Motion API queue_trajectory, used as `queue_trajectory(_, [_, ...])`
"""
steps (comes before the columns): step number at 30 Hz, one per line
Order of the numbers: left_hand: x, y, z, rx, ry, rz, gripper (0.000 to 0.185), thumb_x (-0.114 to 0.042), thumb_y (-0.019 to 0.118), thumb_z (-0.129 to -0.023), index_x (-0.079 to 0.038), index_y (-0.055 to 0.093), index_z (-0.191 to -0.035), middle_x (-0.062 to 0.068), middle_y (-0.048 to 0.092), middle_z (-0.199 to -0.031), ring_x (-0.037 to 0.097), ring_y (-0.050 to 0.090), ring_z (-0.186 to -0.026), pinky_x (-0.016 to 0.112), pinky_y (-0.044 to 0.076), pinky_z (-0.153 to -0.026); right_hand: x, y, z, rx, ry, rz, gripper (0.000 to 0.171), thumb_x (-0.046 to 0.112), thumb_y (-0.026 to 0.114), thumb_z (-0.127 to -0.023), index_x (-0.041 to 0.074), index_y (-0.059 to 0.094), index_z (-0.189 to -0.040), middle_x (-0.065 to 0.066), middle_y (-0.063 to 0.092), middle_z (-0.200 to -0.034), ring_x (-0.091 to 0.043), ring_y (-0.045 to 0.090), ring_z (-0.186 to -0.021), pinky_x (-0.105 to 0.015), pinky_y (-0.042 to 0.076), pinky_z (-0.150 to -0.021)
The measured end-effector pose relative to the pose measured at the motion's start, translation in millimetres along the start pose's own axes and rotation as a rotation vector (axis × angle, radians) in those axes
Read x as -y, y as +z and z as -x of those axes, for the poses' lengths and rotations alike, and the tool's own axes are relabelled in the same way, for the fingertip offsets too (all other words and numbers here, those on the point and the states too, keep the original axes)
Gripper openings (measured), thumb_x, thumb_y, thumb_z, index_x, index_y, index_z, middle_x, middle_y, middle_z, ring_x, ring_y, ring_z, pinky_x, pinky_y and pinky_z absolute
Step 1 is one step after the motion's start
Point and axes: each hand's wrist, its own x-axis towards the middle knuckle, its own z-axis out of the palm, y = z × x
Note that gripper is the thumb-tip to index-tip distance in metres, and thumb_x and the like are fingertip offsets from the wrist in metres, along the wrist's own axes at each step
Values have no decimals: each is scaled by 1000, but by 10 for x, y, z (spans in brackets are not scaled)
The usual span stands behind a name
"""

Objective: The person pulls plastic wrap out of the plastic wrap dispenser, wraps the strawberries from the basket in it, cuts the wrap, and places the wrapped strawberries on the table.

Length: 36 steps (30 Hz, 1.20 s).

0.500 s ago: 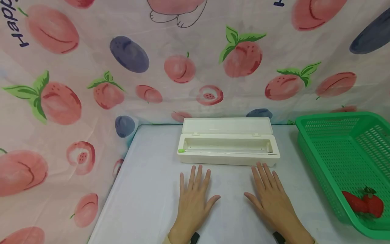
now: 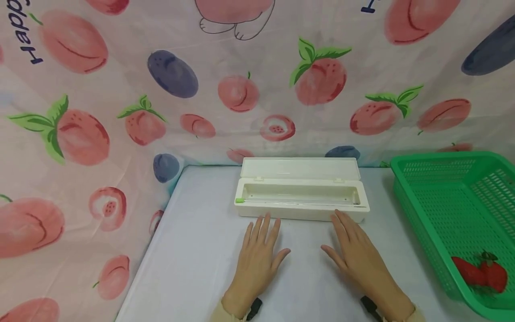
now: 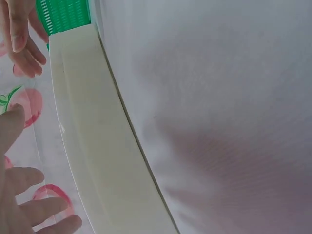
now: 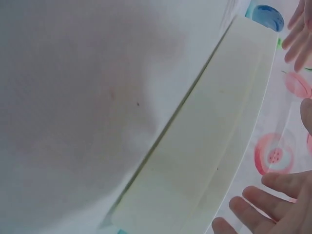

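A fruit-printed cloth [image 2: 100,112] is hung as a backdrop behind and to the left of a pale surface [image 2: 193,268]. A green perforated basket [image 2: 450,201] is set at the right edge of the surface, with red strawberries [image 2: 480,273] lying in its near corner. A long cream box [image 2: 299,197] is placed at the middle rear of the surface, its hinged lid [image 2: 299,168] laid open toward the backdrop and a small green tab [image 2: 239,200] seen at its left end. The left hand [image 2: 259,259] and the right hand [image 2: 358,257] are held just before the front wall of the box, fingers straight, spread and released, grasping nothing; the fingertips lie close to the box, and contact cannot be told.
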Motion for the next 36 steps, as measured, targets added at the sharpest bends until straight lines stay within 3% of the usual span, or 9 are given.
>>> queue_trajectory(2, [7,-15,-37,-22,17,12,68,-49,55,-99,-12,38,-152,16,37,-157,32,35,-145,48,28,-119,-17,-1,-41,-23,-15,-17,83,64,23,-101,-4,40,-144,-21,44,-146,-36,44,-133,-53,40,-105])
queue_trajectory(9, [68,-54,-147,-95,75,76,56,-36,64,-97,-5,50,-142,14,50,-144,29,47,-134,43,38,-113,-75,-49,-163,-75,-75,-74,71,55,28,-104,-7,51,-130,-21,54,-129,-35,53,-118,-49,45,-99])
queue_trajectory(17, [157,-67,-280,-182,146,109,42,-24,70,-94,-5,58,-130,11,60,-130,25,58,-119,36,48,-101,-191,-112,-308,-124,-137,-74,65,49,28,-106,-7,56,-124,-22,58,-121,-36,57,-111,-49,52,-89])
queue_trajectory(20, [192,-82,-336,-205,150,117,41,-20,72,-92,-5,60,-128,10,62,-126,24,59,-117,35,48,-99,-228,-124,-362,-130,-159,-81,48,37,50,-104,-7,56,-123,-22,58,-119,-36,57,-110,-49,53,-86])
queue_trajectory(22, [216,-97,-379,-216,157,124,39,-19,73,-91,-4,61,-126,9,62,-125,24,59,-116,35,49,-99,-248,-129,-398,-133,-167,-86,42,24,68,-95,-7,56,-122,-21,58,-118,-36,57,-109,-48,53,-86])
queue_trajectory(24, [239,-114,-424,-222,164,126,37,-17,72,-92,-4,61,-125,9,63,-124,24,60,-116,35,49,-100,-265,-134,-438,-136,-172,-87,47,10,79,-82,-7,57,-120,-21,59,-116,-36,57,-108,-47,53,-86])
queue_trajectory(27, [282,-116,-486,-233,179,130,35,-15,73,-90,-4,63,-122,9,63,-122,24,60,-115,35,48,-102,-282,-136,-500,-140,-172,-78,51,3,82,-74,-7,58,-118,-20,59,-114,-35,58,-105,-46,53,-85])
queue_trajectory(36, [406,-107,-647,-224,163,140,32,-12,72,-91,-4,64,-121,9,65,-118,25,61,-113,35,47,-103,-322,-103,-640,-103,-137,-90,41,6,77,-82,-6,59,-117,-19,60,-114,-35,57,-108,-48,51,-91])
